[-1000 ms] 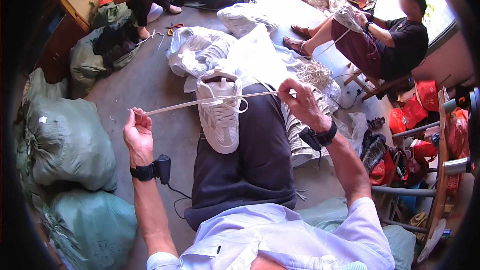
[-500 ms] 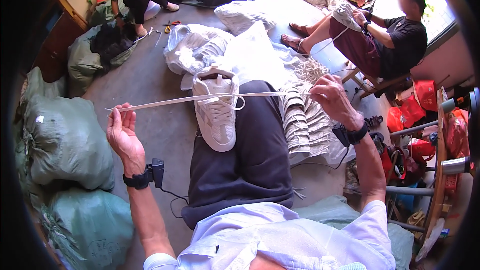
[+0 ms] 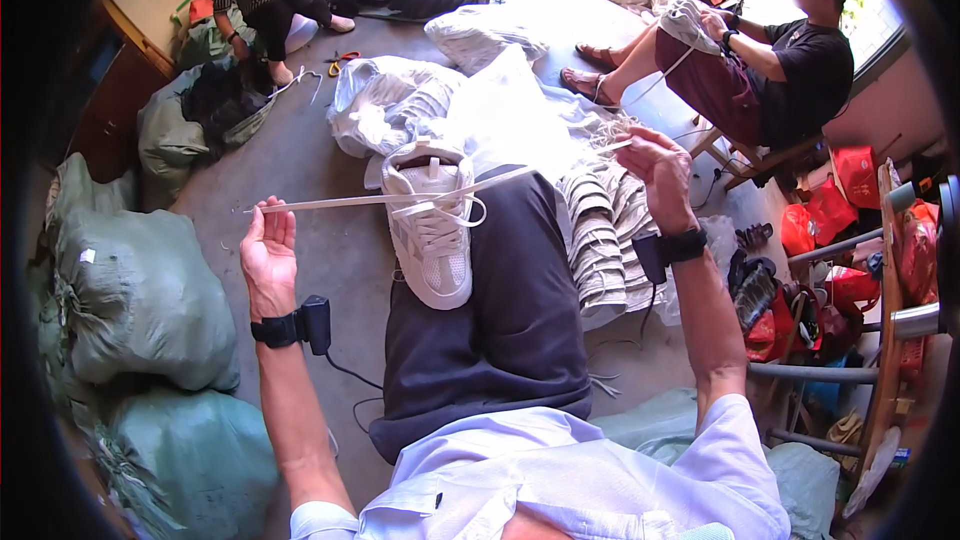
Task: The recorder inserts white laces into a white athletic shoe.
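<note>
A white sneaker (image 3: 434, 240) rests on my left thigh, toe toward me, its lace threaded through the eyelets and a small loop standing out at its right side. My left hand (image 3: 270, 258) pinches one end of the white shoelace (image 3: 335, 204) between thumb and finger, other fingers loosely stretched, palm up. The lace runs from there across the sneaker's tongue. On the other side my right hand (image 3: 660, 176) pinches the lace's other end. Its middle stretch fades into the bright plastic behind.
Stacked pale shoe uppers (image 3: 600, 240) lie right of my knee, beside clear plastic bags (image 3: 395, 100). Large green sacks (image 3: 140, 280) stand at left. A wooden rack (image 3: 885, 340) with red bags is at right. Co-workers sit ahead, one in black (image 3: 815, 70) handling a shoe. Orange-handled scissors (image 3: 344, 62) lie on the floor.
My left hand has moved right, closer to the sneaker. My right hand has turned palm inward and risen slightly, and the lace's right half now slants upward rather than running straight across.
</note>
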`<action>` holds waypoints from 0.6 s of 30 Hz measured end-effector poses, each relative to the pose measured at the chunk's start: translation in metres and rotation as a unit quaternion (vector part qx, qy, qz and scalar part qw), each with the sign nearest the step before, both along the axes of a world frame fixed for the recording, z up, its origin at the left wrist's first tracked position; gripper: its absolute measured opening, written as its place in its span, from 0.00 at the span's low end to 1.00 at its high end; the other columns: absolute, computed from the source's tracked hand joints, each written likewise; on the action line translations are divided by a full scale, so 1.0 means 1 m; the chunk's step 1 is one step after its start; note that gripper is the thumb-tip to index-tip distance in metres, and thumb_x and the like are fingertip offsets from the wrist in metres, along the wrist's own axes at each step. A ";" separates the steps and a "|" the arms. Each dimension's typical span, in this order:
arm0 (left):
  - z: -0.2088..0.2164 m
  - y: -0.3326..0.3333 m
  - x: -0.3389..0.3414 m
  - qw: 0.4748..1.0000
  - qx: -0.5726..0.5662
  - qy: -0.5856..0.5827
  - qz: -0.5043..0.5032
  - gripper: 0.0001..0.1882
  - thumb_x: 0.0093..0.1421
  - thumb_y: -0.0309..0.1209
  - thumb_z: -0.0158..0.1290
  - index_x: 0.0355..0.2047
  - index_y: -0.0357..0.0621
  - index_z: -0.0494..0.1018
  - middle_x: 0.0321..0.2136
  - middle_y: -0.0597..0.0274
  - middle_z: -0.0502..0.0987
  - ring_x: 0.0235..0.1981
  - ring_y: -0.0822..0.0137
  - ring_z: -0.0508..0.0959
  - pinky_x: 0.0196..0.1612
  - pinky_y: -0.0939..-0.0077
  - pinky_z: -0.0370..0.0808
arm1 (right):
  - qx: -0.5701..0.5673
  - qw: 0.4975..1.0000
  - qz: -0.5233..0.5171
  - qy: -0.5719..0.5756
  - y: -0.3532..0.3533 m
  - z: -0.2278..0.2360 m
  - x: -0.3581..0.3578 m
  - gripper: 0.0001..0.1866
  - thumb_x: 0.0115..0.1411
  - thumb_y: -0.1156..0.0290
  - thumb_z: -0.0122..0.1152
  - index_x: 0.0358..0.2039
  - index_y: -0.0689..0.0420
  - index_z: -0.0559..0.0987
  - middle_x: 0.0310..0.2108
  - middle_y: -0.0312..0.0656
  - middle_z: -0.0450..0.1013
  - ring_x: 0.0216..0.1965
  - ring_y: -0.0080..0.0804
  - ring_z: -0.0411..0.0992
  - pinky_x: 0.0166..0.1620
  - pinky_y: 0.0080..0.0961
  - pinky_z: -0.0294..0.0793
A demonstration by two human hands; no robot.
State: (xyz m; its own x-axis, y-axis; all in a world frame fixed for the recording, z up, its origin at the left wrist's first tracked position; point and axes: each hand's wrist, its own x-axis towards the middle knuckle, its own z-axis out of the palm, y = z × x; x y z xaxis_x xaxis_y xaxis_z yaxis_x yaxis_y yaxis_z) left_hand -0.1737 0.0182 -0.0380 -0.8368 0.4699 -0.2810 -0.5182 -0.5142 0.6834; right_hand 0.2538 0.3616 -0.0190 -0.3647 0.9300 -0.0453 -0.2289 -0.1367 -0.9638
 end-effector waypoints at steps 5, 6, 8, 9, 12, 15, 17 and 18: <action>-0.007 0.000 -0.011 0.986 0.124 -0.091 -0.060 0.09 0.69 0.29 0.48 0.44 0.37 0.74 0.36 0.58 0.79 0.34 0.67 0.80 0.44 0.71 0.80 | -0.112 0.974 -0.041 0.194 0.020 -0.007 -0.013 0.13 0.69 0.74 0.52 0.50 0.66 0.72 0.38 0.48 0.77 0.36 0.31 0.76 0.42 0.25 0.78; -0.010 0.002 -0.014 0.976 0.168 -0.108 -0.093 0.09 0.69 0.28 0.47 0.44 0.35 0.73 0.32 0.60 0.78 0.30 0.68 0.78 0.41 0.73 0.80 | -0.121 0.963 -0.036 0.237 0.027 -0.012 -0.008 0.12 0.69 0.75 0.51 0.50 0.67 0.71 0.35 0.46 0.76 0.31 0.28 0.74 0.37 0.23 0.76; -0.013 -0.004 -0.017 0.974 0.173 -0.104 -0.105 0.10 0.69 0.27 0.47 0.44 0.33 0.73 0.29 0.61 0.76 0.27 0.70 0.74 0.36 0.75 0.78 | -0.116 0.965 -0.039 0.230 0.010 -0.001 -0.026 0.13 0.68 0.75 0.52 0.51 0.67 0.70 0.31 0.43 0.73 0.25 0.25 0.67 0.30 0.21 0.69; -0.014 -0.006 -0.017 0.971 0.181 -0.100 -0.120 0.10 0.70 0.27 0.47 0.44 0.32 0.72 0.27 0.63 0.73 0.23 0.72 0.71 0.32 0.77 0.75 | -0.089 0.977 -0.012 0.193 0.003 0.003 -0.030 0.13 0.68 0.77 0.52 0.51 0.67 0.69 0.32 0.44 0.74 0.25 0.24 0.67 0.30 0.19 0.68; -0.008 0.002 -0.008 0.982 0.135 -0.039 -0.125 0.10 0.69 0.26 0.47 0.46 0.33 0.72 0.28 0.64 0.72 0.21 0.75 0.66 0.26 0.80 0.68 | 0.015 0.997 -0.004 0.078 -0.024 0.022 -0.038 0.14 0.66 0.78 0.52 0.51 0.68 0.71 0.31 0.45 0.77 0.22 0.20 0.66 0.27 0.15 0.66; 0.006 0.008 0.006 0.988 0.071 0.012 -0.135 0.10 0.68 0.26 0.51 0.46 0.33 0.73 0.30 0.65 0.74 0.21 0.78 0.65 0.24 0.84 0.65 | 0.096 0.991 0.092 -0.026 -0.048 0.023 -0.053 0.10 0.63 0.74 0.61 0.41 0.68 0.79 0.25 0.43 0.78 0.19 0.16 0.67 0.23 0.14 0.65; 0.012 0.011 0.016 0.990 0.036 0.037 -0.134 0.11 0.67 0.26 0.52 0.47 0.34 0.74 0.32 0.65 0.74 0.21 0.79 0.64 0.24 0.85 0.64 | 0.098 0.982 0.133 -0.091 -0.061 0.022 -0.066 0.08 0.63 0.71 0.62 0.36 0.62 0.84 0.22 0.36 0.77 0.21 0.13 0.68 0.25 0.13 0.65; 0.014 0.014 0.021 0.989 0.001 0.061 -0.133 0.12 0.66 0.27 0.54 0.47 0.34 0.75 0.33 0.64 0.75 0.21 0.80 0.64 0.23 0.87 0.64 | 0.098 0.979 0.121 -0.131 -0.070 0.021 -0.078 0.07 0.62 0.73 0.62 0.36 0.61 0.84 0.21 0.33 0.76 0.22 0.14 0.68 0.26 0.15 0.67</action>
